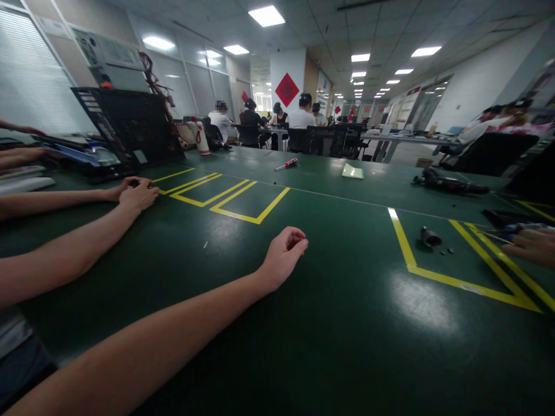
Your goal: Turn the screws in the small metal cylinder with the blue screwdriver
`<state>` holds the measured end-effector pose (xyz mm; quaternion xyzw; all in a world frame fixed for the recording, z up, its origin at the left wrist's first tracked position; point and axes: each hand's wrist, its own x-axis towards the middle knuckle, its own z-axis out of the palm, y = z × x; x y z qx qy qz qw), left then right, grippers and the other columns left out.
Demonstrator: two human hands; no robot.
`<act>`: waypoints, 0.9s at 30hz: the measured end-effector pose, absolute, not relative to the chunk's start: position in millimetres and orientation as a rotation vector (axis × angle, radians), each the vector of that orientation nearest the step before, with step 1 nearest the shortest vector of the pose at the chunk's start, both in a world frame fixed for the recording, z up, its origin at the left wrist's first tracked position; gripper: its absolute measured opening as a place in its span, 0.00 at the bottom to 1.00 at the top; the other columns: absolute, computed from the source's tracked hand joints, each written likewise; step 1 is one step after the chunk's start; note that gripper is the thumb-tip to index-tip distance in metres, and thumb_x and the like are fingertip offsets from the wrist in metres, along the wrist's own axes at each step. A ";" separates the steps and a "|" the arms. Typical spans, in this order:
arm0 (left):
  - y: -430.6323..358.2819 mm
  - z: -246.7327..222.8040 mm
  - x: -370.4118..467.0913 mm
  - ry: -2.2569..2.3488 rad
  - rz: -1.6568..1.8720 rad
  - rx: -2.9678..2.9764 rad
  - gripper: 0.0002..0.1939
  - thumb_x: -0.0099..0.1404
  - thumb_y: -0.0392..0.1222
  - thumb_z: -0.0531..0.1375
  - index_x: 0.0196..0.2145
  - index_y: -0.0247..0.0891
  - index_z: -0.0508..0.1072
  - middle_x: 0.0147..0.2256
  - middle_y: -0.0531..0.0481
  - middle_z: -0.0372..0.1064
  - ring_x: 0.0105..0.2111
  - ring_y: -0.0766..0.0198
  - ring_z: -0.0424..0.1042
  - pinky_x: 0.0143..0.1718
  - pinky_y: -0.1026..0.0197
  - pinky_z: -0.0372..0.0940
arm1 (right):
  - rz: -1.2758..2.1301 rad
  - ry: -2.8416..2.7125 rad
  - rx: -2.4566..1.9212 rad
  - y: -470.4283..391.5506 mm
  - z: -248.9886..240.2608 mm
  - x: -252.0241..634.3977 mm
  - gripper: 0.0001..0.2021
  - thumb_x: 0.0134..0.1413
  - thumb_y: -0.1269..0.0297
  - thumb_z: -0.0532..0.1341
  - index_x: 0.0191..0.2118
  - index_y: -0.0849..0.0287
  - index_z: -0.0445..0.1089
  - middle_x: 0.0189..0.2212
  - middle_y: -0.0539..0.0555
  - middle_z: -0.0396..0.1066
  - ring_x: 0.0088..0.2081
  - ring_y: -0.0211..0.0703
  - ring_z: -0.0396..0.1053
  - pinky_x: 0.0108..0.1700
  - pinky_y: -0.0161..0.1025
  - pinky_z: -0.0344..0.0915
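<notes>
My left hand hovers over or rests on the green tabletop near the middle. Its fingers are curled and the thumb meets the fingertips; anything between them is hidden. My right hand is out of view. The nearest marked area is a yellow tape outline, just beyond and left of my hand. Inside another tape outline to the right sits a dark, cup-shaped metal part with a narrow end, beside small dark bits.
At left, a co-worker's hands hold a small black thing. Another person's hand grips a thin-shafted tool at the right edge. Farther back lie a red-handled screwdriver, a pale notepad and a dark power tool. A large black panel stands left.
</notes>
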<state>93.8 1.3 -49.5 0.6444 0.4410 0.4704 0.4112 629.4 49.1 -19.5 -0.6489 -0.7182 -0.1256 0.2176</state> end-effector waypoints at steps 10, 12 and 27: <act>-12.7 -37.2 99.0 0.917 1.004 1.673 0.05 0.60 0.36 0.56 0.35 0.35 0.68 0.30 0.50 0.68 0.31 0.66 0.68 0.35 0.61 0.64 | -0.859 -2.839 -0.675 -39.6 18.2 447.9 0.19 0.57 0.77 0.45 0.38 0.51 0.70 0.35 0.57 0.73 0.39 0.46 0.69 0.44 0.50 0.66; -20.9 -30.9 101.1 0.838 0.885 1.596 0.05 0.61 0.37 0.55 0.34 0.35 0.70 0.31 0.50 0.69 0.30 0.66 0.68 0.33 0.62 0.64 | -1.033 -2.853 -0.437 -63.1 20.2 382.8 0.18 0.57 0.79 0.46 0.40 0.51 0.68 0.36 0.53 0.72 0.40 0.46 0.69 0.46 0.48 0.65; -33.4 -12.3 90.6 0.678 0.531 1.025 0.09 0.59 0.40 0.61 0.27 0.29 0.72 0.23 0.52 0.67 0.24 0.71 0.64 0.29 0.67 0.57 | -1.213 -2.659 -0.054 -67.1 -14.4 248.3 0.09 0.58 0.71 0.51 0.40 0.58 0.67 0.36 0.55 0.73 0.39 0.47 0.70 0.49 0.46 0.64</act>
